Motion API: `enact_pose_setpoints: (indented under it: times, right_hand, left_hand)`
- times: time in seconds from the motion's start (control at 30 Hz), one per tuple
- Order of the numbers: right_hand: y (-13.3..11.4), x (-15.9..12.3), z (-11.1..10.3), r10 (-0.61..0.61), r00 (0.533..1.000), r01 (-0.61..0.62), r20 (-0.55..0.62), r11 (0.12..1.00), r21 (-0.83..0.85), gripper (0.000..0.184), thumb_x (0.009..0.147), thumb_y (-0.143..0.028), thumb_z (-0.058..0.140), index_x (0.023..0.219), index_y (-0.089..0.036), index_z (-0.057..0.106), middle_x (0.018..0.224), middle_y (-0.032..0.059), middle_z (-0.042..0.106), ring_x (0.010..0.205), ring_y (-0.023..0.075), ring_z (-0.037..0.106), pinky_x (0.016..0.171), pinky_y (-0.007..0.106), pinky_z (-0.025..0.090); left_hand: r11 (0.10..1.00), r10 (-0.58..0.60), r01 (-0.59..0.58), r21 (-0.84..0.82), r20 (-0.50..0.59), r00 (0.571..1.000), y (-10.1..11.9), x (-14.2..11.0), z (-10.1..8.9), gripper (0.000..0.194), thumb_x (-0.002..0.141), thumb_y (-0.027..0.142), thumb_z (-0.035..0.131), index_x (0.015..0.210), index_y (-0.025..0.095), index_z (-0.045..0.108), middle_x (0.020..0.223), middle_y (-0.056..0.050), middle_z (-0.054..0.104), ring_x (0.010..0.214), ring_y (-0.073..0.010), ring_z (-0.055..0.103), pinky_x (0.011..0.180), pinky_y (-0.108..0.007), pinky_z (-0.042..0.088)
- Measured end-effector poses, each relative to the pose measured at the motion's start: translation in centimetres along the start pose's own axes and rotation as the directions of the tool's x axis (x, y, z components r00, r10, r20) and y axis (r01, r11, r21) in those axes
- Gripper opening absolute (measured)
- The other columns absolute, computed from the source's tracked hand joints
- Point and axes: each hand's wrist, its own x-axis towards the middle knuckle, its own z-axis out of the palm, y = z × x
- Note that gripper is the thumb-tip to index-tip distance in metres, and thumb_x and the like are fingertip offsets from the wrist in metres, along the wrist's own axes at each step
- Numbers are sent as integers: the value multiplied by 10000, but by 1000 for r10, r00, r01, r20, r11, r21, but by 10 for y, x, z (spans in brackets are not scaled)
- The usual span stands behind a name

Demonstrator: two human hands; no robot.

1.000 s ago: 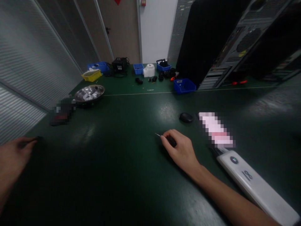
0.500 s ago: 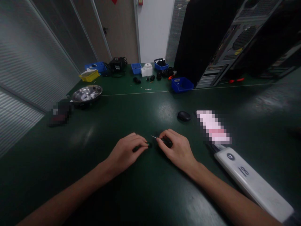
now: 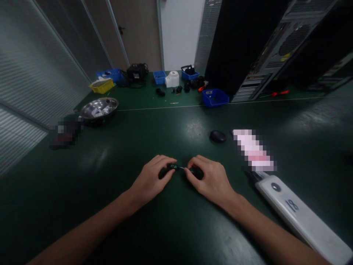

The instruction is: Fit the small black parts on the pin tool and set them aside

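Observation:
My left hand point(image 3: 154, 176) is closed, thumb and fingers pinching a small black part with a green circuit board point(image 3: 173, 166) on it. My right hand point(image 3: 208, 175) is closed around a screwdriver point(image 3: 198, 172) with a dark handle and a thin metal shaft. The shaft points left, and its tip meets or nearly meets the green board; actual contact is too small to make out. Both hands are low over the dark green table point(image 3: 165, 221). A black computer mouse point(image 3: 217, 136) lies beyond my right hand.
A white bar-shaped device marked 18 point(image 3: 300, 213) lies to the right, beside a blurred pink panel point(image 3: 253, 151). At the left stands a metal bowl point(image 3: 85, 110) with white scraps. Blue bins point(image 3: 215, 99), a yellow tray point(image 3: 102, 87) and black parts point(image 3: 160, 92) line the back.
The screwdriver's tip has come to the part in my left hand, with the shaft more level. The part has turned to show more of its green board. The view has shifted slightly.

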Motion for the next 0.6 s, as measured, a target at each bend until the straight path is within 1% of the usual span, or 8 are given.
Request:
enact_pose_setpoints:
  times: [0.1,0.17,0.3,0.4,0.47,0.6]
  right_hand:
    - [0,-1,0,-4,1000,4,18,1000,-13,172,955,-378,574,884,-237,642,866,-1,666,722,162,618,660,293,395]
    - [0,-1,0,-14,1000,14,24,1000,-14,177,962,-381,566,892,-237,641,873,-1,661,721,159,615,658,291,393]
    - [-1,-2,0,-49,998,49,31,999,23,181,983,-379,546,923,-236,638,894,-2,654,733,151,609,666,285,399]
    - [-1,-2,2,-74,996,72,41,997,41,177,994,-369,535,943,-233,636,910,1,651,744,148,606,672,279,402]
    - [0,-3,3,-84,995,84,50,996,18,181,996,-372,532,952,-233,639,912,3,649,737,147,603,668,278,397]
    - [0,-4,6,-111,991,115,71,992,-57,187,1002,-374,521,973,-240,648,923,5,651,709,145,594,650,284,377]
  left_hand:
    - [1000,13,-13,-28,17,1000,0,0,0,239,983,291,546,1189,276,666,1188,-28,669,1109,-156,621,982,-334,545]
    - [999,13,-12,-41,25,1000,-2,0,-1,234,989,288,534,1171,284,681,1180,-15,678,1116,-146,627,1005,-331,539]
    - [995,11,-9,-103,11,1000,-4,0,-3,224,977,289,562,1144,280,711,1159,-14,702,1091,-142,653,996,-320,546]
    - [990,30,-28,-141,18,999,-4,-1,-3,216,968,304,581,1129,287,724,1140,0,713,1063,-125,662,971,-290,549]
    - [992,66,-63,-110,21,998,-5,-2,-1,227,977,294,563,1141,294,720,1142,11,709,1063,-111,652,962,-275,543]
    - [984,176,-177,19,30,984,-9,-5,4,276,1001,232,505,1202,286,685,1152,17,697,1065,-97,619,972,-277,519]
